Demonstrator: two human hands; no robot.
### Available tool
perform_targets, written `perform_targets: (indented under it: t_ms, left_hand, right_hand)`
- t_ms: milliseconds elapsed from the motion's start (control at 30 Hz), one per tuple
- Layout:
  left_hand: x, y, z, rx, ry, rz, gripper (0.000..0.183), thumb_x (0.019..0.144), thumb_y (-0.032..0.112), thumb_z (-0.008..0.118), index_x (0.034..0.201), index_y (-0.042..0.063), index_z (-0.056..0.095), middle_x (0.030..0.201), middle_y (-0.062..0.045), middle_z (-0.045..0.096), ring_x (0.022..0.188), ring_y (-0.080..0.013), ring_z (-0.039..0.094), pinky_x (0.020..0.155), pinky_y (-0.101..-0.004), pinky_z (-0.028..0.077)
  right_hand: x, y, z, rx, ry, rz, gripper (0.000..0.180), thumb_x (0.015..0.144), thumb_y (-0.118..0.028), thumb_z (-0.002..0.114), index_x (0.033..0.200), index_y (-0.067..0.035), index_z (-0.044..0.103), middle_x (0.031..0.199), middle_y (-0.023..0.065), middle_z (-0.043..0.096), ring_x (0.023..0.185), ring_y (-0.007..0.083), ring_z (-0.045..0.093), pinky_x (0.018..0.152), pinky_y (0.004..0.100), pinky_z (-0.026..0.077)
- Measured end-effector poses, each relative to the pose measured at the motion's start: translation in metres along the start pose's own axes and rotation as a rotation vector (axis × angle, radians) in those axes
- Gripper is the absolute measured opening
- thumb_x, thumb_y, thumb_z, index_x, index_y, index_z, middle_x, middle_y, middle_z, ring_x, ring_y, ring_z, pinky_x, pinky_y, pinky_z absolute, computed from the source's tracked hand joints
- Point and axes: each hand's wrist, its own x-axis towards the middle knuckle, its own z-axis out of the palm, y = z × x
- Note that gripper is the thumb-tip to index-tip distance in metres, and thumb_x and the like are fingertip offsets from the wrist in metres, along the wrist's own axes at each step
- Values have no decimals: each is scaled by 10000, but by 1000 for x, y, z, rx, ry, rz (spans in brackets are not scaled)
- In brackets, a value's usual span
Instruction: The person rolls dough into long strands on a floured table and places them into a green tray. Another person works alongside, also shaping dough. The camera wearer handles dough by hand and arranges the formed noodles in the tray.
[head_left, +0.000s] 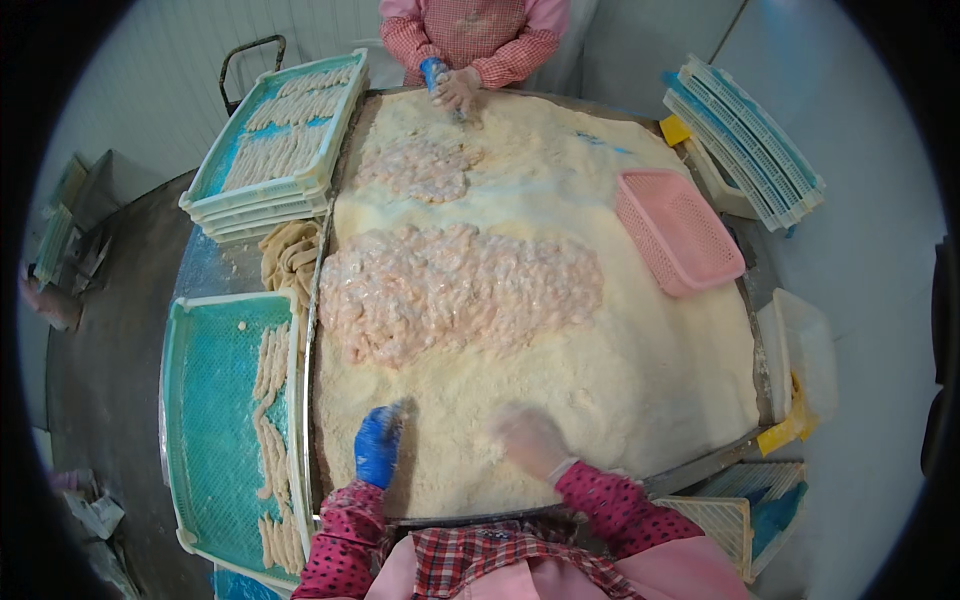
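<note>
Pale flour or crumbs (450, 427) spread thickly over the metal-edged table in front of me. A wide heap of wet, pinkish raw meat pieces (457, 289) lies across its middle. My left hand (377, 445), in a blue glove, is low over the crumbs near the left edge, its fingertips blurred. Farther right, my right hand (531, 441), in a thin clear glove, is at the crumb layer and smeared by motion. Whether either hand holds a piece cannot be made out. Left of the table, a turquoise mesh-lined tray (214, 420) carries several coated strips (274, 442) along its right side.
Across the table a co-worker's gloved hands (454, 90) meet above a smaller meat heap (420, 171). Stacked trays (259, 195) of coated strips and a crumpled tan cloth (289, 255) are at left. A pink basket (679, 232) sits at right, near stacked white trays (742, 142).
</note>
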Motion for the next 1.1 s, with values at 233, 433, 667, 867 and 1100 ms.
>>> perform_targets:
  t_ms: [233,433,667,867,1100]
  left_hand:
    - [3,37,2,-114,-410,-229,328,815,138,603,1144,146,606,979,-106,634,860,-281,609,750,-341,489]
    - [7,43,11,350,-402,137,298,793,232,598,1077,149,628,986,-99,628,873,-291,598,745,-388,487]
    - [3,37,41,-257,-271,-149,231,807,138,628,1027,76,594,969,-89,622,897,-289,591,816,-363,464]
    - [-11,39,50,-1764,-11,-744,214,900,156,542,1069,25,552,1042,-114,612,1028,-258,561,975,-385,399]
    - [9,58,53,-2101,13,-645,514,948,400,396,1356,94,332,1399,-110,355,1252,-248,388,1036,-406,332]
  right_hand:
    - [-1,52,-17,1164,335,652,370,771,-41,527,1139,-31,570,1034,134,611,916,282,587,818,336,458]
    - [-18,68,-19,276,495,469,360,774,-46,518,1124,-94,583,1079,110,604,891,274,604,756,373,489]
    - [15,40,-25,199,82,164,342,776,-45,531,1111,-85,588,1019,142,627,931,274,602,814,374,475]
    - [24,2,-15,1200,178,581,303,838,-80,573,1140,-62,596,1114,113,617,1056,213,569,905,332,440]
    - [21,-67,-33,747,385,108,358,890,-152,518,1229,-35,516,1202,136,560,1102,269,538,931,356,424]
